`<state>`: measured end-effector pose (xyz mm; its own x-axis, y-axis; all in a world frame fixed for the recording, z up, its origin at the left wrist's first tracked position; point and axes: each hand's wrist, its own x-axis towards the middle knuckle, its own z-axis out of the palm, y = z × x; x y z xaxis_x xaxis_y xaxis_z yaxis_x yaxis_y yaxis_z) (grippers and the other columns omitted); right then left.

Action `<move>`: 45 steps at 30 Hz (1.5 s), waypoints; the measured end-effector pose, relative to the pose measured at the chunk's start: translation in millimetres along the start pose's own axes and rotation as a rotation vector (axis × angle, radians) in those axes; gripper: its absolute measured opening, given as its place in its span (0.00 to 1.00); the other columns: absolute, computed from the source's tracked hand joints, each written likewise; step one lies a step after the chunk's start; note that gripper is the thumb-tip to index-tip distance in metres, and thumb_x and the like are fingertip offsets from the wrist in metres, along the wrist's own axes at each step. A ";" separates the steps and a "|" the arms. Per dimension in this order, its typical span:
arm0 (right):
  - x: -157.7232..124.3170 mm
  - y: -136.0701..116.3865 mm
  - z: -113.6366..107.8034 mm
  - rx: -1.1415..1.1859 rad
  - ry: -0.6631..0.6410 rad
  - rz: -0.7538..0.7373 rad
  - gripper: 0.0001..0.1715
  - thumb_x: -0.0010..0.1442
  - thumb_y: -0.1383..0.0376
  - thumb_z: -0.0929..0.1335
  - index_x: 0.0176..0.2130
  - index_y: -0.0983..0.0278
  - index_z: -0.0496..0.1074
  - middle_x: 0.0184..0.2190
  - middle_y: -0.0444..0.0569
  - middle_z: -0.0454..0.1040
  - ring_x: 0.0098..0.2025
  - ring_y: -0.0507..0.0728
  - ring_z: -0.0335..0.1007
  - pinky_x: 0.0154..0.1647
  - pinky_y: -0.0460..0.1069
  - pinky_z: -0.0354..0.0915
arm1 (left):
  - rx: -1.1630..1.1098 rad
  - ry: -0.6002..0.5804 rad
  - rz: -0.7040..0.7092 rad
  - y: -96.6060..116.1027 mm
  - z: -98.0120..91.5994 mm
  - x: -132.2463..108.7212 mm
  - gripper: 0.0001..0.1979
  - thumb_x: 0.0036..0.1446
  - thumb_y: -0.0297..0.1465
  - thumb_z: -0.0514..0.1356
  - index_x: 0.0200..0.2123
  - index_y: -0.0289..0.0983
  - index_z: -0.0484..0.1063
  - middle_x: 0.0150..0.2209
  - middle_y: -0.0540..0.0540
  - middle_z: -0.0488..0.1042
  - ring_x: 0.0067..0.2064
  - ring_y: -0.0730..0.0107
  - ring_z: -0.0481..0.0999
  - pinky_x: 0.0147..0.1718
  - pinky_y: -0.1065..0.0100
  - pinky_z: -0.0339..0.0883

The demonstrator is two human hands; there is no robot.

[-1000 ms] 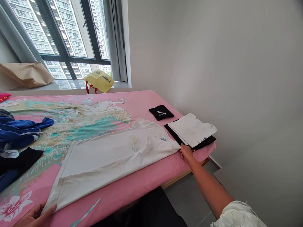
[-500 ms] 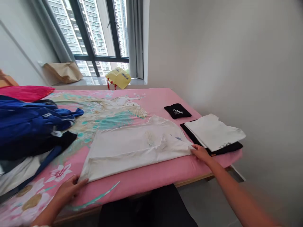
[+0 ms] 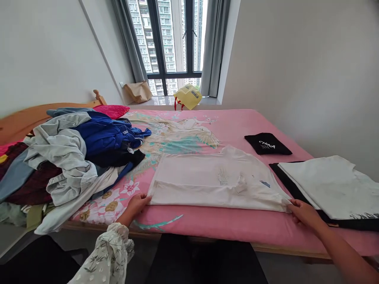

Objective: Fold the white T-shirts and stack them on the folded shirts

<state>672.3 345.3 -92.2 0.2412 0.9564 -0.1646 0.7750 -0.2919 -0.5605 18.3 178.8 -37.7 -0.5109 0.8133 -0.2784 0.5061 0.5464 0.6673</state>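
Observation:
A white T-shirt [image 3: 189, 173] lies spread on the pink bed, its near side folded over in a long strip. Its collar area is toward the right, with faint printing and a small dark patch. My left hand [image 3: 137, 206] pinches the shirt's near left corner. At the near right end, my right hand [image 3: 300, 212] grips the sleeve edge. Just right of that hand lies a stack with a folded white garment [image 3: 328, 185] over a black garment [image 3: 276, 169]. A folded black garment [image 3: 268, 143] with white "CHINA" lettering sits behind.
A heap of clothes [image 3: 69, 154] covers the left of the bed, with blue, grey and dark pieces. The flower-patterned pink sheet [image 3: 237, 118] reaches the window side. On the sill are a yellow bag [image 3: 188, 97] and a brown paper bag [image 3: 137, 92].
The view has swung left, showing more of the clothes heap and the headboard. Both hands still hold the same two ends of the white T-shirt, which keeps its folded shape.

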 end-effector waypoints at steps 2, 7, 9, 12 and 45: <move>-2.2 -4.1 -2.3 -0.019 -0.106 0.040 0.18 0.48 0.55 0.63 0.37 0.61 0.70 0.21 0.54 0.72 0.23 0.63 0.71 0.26 0.55 0.63 | 0.029 0.049 0.020 -0.2 -2.2 -2.6 0.16 0.46 0.44 0.53 0.31 0.37 0.67 0.21 0.52 0.68 0.18 0.71 0.67 0.17 0.70 0.60; -31.9 -46.4 -10.5 -0.262 0.325 -0.189 0.23 0.51 0.60 0.60 0.46 0.64 0.66 0.43 0.63 0.69 0.45 0.69 0.66 0.39 0.61 0.63 | 0.153 0.248 0.167 9.0 -0.2 -18.1 0.17 0.48 0.38 0.53 0.40 0.36 0.68 0.38 0.43 0.72 0.45 0.58 0.71 0.46 0.60 0.64; -53.4 -72.3 -7.7 -0.197 0.422 -0.440 0.20 0.54 0.63 0.58 0.45 0.65 0.66 0.43 0.59 0.69 0.49 0.65 0.63 0.49 0.59 0.60 | 0.232 0.327 0.344 17.5 8.1 -21.3 0.16 0.51 0.36 0.51 0.41 0.37 0.69 0.42 0.42 0.71 0.49 0.58 0.68 0.52 0.59 0.59; -85.8 -110.2 9.1 -0.083 0.294 -0.703 0.15 0.57 0.66 0.57 0.40 0.62 0.68 0.39 0.55 0.70 0.47 0.61 0.64 0.52 0.55 0.59 | 0.336 0.335 0.636 32.9 27.6 -17.0 0.16 0.55 0.34 0.48 0.41 0.38 0.71 0.45 0.42 0.72 0.50 0.61 0.68 0.54 0.63 0.58; 33.5 -159.8 49.0 -0.067 0.099 -0.397 0.22 0.54 0.66 0.61 0.49 0.65 0.64 0.49 0.54 0.68 0.52 0.58 0.62 0.50 0.51 0.60 | 0.579 0.261 0.903 72.7 49.3 41.7 0.18 0.54 0.28 0.49 0.45 0.39 0.71 0.52 0.42 0.70 0.57 0.57 0.65 0.54 0.52 0.60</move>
<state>527.9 424.4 -47.9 -0.0313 0.9904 0.1345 0.8545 0.0963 -0.5104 68.0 262.3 -34.8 0.1142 0.9302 0.3488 0.9810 -0.1610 0.1082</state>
